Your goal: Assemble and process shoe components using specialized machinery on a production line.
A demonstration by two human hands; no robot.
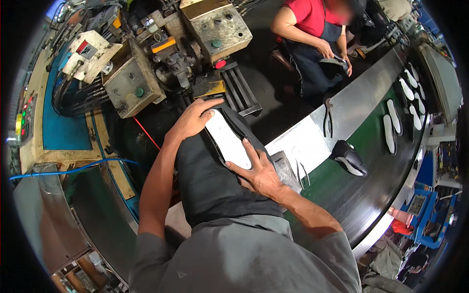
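Observation:
A black shoe upper point(229, 141) lies bottom up across my lap, its long white insole facing me and the black edge standing up around it. My left hand point(198, 118) grips its far end, thumb on the rim and fingers stretched over the outside. My right hand point(259, 171) holds the near end, with thumb and fingers spread to either side of the white insole. The shoe's underside is hidden against my dark trousers.
Pincers point(328, 118) lie on the metal ledge to my right. A black shoe point(349, 158) and several white-bottomed uppers point(389, 132) rest on the green belt point(322, 195). Ahead stands a machine with control boxes point(217, 34). A co-worker in red point(308, 19) handles a shoe.

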